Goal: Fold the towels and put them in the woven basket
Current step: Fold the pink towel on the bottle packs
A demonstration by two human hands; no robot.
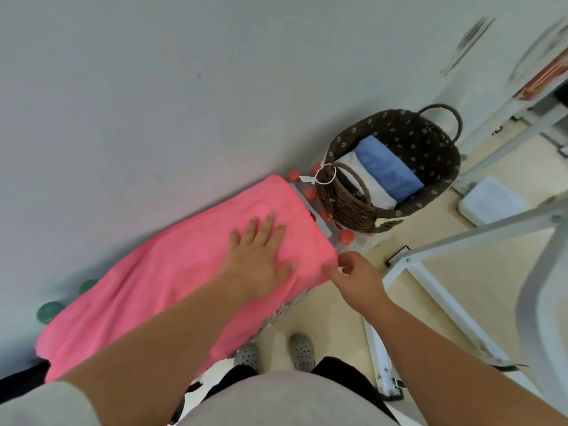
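Towel, pink: spread over low support (hidden), right end just beside woven basket. Soft, light, limp; sags unless taken at corners.
L hand: flat, pressing top.
R hand: prob. pinching near-right corner.
Basket contents: blue towel, white towel, folded.

A plain pale grey wall fills the left and far side. On the right and near side the floor is cream tile. A white metal frame stands on it at the right, with a white box just beyond. Far right, a white table is blurred. The light is soft and even.
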